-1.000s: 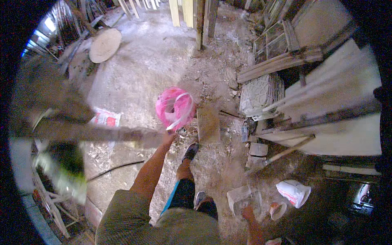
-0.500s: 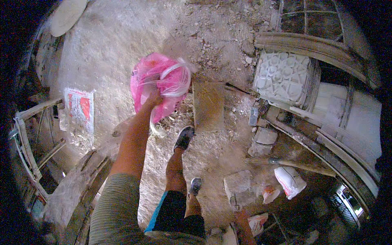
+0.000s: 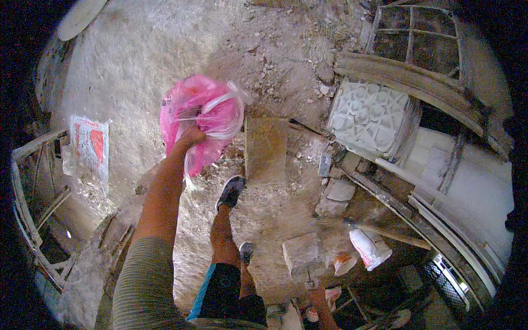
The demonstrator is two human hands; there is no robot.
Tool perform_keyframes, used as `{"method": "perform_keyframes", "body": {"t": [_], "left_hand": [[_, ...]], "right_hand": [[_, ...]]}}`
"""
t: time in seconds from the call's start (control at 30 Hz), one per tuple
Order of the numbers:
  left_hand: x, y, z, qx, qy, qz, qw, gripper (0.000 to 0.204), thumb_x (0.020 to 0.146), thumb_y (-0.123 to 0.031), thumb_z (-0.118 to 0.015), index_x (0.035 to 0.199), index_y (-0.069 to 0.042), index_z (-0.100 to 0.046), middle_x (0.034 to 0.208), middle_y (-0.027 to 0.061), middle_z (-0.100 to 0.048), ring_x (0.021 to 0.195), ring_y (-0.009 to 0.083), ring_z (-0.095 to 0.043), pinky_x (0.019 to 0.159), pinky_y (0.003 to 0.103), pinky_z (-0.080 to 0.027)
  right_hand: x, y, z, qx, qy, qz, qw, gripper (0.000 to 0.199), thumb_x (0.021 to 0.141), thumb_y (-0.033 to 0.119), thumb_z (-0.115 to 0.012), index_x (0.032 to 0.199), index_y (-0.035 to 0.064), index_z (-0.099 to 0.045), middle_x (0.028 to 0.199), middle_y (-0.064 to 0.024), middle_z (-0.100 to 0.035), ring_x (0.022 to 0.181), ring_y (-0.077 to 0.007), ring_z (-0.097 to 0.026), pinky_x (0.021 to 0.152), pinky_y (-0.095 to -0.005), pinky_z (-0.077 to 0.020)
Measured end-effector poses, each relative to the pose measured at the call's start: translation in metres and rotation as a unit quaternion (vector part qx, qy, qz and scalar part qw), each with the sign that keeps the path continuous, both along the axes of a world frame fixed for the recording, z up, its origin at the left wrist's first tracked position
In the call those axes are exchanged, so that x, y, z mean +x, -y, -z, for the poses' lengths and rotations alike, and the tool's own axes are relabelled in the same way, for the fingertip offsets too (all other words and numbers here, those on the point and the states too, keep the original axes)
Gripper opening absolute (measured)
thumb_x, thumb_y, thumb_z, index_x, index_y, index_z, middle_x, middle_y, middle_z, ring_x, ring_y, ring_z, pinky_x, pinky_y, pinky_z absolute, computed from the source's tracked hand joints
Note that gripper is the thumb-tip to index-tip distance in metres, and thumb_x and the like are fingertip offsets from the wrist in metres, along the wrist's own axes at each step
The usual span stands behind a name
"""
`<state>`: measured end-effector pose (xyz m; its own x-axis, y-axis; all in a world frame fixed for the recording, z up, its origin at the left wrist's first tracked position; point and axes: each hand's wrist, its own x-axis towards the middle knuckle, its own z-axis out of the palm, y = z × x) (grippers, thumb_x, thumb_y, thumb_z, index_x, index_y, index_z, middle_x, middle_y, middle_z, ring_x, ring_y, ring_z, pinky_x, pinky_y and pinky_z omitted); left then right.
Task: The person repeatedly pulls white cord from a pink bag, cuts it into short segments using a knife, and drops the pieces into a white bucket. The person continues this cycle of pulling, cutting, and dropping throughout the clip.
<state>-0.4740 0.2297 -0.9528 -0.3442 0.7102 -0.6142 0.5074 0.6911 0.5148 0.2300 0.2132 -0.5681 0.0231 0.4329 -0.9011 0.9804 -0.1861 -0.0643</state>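
Note:
My left hand (image 3: 192, 136) is closed around the gathered top of a pink plastic bag (image 3: 190, 93) with pale strands trailing along its right side. The bag hangs over the dusty floor, left of a flat brown board (image 3: 267, 149). Low in the picture, my right hand (image 3: 313, 289) is small and dim. A short grey thing meets its fingers, but whether they grip it is unclear. Just beyond that hand lies a pale square slab (image 3: 302, 254), with a small orange-and-white bag (image 3: 344, 263) and a white sack (image 3: 370, 248) to its right.
Rubble (image 3: 275, 66) covers the far floor. White patterned panels (image 3: 371, 113) are stacked at the right, by a curved wooden beam (image 3: 412, 80). Stone blocks (image 3: 335, 195) and a long-handled tool (image 3: 396, 236) lie nearer. At the left stand a wooden frame (image 3: 27, 192) and a flattened printed sack (image 3: 91, 146).
The whole scene has shifted slightly left and down in view. My left hand still holds the pink bag, which has turned a little and moved left in the picture.

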Motion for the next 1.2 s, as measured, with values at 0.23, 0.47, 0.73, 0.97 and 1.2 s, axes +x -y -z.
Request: {"method": "perform_keyframes", "body": {"t": [0.23,0.47,0.73,0.97,1.2], "left_hand": [[0.001,-0.007,0.003,0.130,-0.001,-0.015,0.991,0.052,0.070,-0.030,-0.053,0.117,-0.008,-0.058,0.110,0.0247,-0.061,0.104,0.0425,-0.057,0.091,0.047,-0.045],[0.009,-0.018,-0.057,-0.020,-0.027,-0.086,0.996,0.042,0.064,-0.025,-0.054,0.097,-0.003,-0.066,0.095,0.0248,-0.065,0.091,0.0416,-0.062,0.084,0.047,-0.048],[0.047,-0.047,-0.138,0.054,-0.081,-0.094,0.991,0.040,0.064,-0.026,-0.057,0.094,0.000,-0.064,0.093,0.0240,-0.064,0.091,0.0404,-0.061,0.082,0.048,-0.049],[0.101,-0.031,-0.165,0.002,0.009,-0.150,0.989,0.053,0.070,-0.037,-0.058,0.105,0.002,-0.059,0.095,0.0294,-0.063,0.094,0.0433,-0.061,0.084,0.048,-0.048],[0.100,0.013,-0.140,-0.053,-0.083,-0.264,0.959,0.086,0.075,-0.057,-0.059,0.138,-0.003,-0.037,0.116,0.0293,-0.056,0.103,0.0432,-0.058,0.090,0.049,-0.045]], "right_hand": [[-0.009,-0.011,-0.017,0.001,0.010,-0.018,1.000,0.030,0.077,0.021,-0.061,0.101,0.0020,-0.062,0.096,-0.0212,-0.064,0.094,-0.0350,-0.061,0.081,-0.0447,-0.0473],[-0.026,-0.034,-0.026,0.016,-0.002,-0.042,0.999,0.030,0.077,0.021,-0.061,0.102,0.0024,-0.062,0.095,-0.0203,-0.064,0.093,-0.0344,-0.061,0.081,-0.0437,-0.0477],[-0.033,-0.053,-0.029,0.024,-0.019,-0.069,0.997,0.031,0.077,0.020,-0.061,0.102,0.0028,-0.061,0.093,-0.0192,-0.065,0.091,-0.0336,-0.062,0.080,-0.0425,-0.0483],[-0.009,-0.056,-0.013,0.024,-0.018,-0.091,0.995,0.031,0.077,0.020,-0.062,0.103,0.0032,-0.061,0.092,-0.0183,-0.065,0.090,-0.0329,-0.063,0.079,-0.0415,-0.0487],[0.013,-0.074,0.004,0.022,-0.021,-0.119,0.992,0.031,0.077,0.020,-0.062,0.104,0.0036,-0.061,0.091,-0.0174,-0.066,0.089,-0.0322,-0.063,0.079,-0.0405,-0.0492]]}}
